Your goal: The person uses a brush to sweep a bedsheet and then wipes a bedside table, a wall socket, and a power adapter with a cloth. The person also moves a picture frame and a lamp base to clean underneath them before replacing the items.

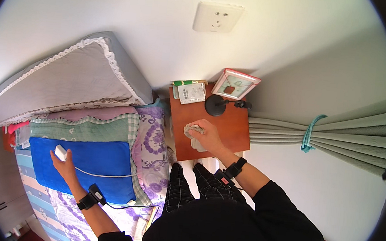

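Observation:
My left hand (64, 166) grips a white power adapter (60, 152) above a blue pillow (102, 160) on the bed. A white cable (107, 175) trails rightward across the pillow from near that hand. Over the wooden bedside table (219, 133), my right hand (208, 137) is closed around a crumpled pale grey cloth (196, 144). Part of the cloth hangs below the fingers; whether it touches the tabletop I cannot tell.
On the table stand a black round-based stand (215, 105), a framed picture (236, 84) and a packet bearing writing (191, 93). A padded headboard (68, 73) backs the bed. A tied curtain (279, 129) hangs at the right. A brush (140, 228) lies on the bed. The wall holds a socket (218, 17).

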